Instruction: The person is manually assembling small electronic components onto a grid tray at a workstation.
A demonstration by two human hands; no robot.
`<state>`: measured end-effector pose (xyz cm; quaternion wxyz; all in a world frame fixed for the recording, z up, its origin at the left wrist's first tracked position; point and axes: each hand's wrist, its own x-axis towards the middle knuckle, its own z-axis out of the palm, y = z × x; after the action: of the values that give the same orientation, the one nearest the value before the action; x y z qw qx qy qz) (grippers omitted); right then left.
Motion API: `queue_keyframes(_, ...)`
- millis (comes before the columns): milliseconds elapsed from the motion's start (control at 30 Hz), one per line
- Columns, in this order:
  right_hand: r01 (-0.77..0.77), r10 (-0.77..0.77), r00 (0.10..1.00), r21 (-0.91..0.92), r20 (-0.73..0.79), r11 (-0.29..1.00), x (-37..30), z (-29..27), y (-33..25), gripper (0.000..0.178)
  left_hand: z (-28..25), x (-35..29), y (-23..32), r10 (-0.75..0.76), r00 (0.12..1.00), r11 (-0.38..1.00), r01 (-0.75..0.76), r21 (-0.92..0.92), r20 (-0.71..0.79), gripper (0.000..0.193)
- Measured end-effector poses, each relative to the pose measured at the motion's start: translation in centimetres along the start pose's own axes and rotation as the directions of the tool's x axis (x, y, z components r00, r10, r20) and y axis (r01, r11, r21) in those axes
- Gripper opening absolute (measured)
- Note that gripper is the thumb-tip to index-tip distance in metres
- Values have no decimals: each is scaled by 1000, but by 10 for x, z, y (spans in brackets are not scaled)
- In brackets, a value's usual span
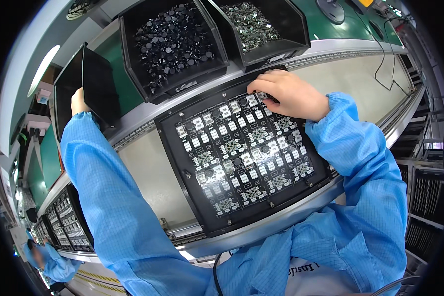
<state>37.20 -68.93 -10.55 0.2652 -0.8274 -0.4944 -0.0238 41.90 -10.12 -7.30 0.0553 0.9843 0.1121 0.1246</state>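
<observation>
A black carrier frame (180,167) lies in front of me, holding a panel of circuit boards (246,157) with rows of small white and silver parts. Over the panel's far right corner, my right hand (293,96) has its fingers curled down and drawn together at the board. Whatever it pinches there, if anything, is too small and covered to name. My left hand (79,102) reaches to a black bin (99,84) at the far left. The bin's wall hides its fingers.
Beyond the frame stand a black bin (224,55) of dark round parts (172,44) and another bin (297,29) of small shiny metal parts (249,24). The frame sits across a conveyor rail (345,53). More board panels (66,222) and a co-worker (54,261) are at lower left.
</observation>
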Motion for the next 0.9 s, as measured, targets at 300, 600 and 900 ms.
queue_keyframes(300,15,-15,1000,-24,17,1000,5,2,-5,36,-26,-18,29,20,983,1000,-19,8,-185,23)
queue_keyframes(600,-71,69,997,63,29,995,2,-4,-4,36,-90,-59,90,-149,901,975,65,-212,-407,17)
queue_keyframes(900,-175,176,984,241,16,955,-3,-1,12,33,-111,-189,235,-122,953,616,-145,-774,-275,11)
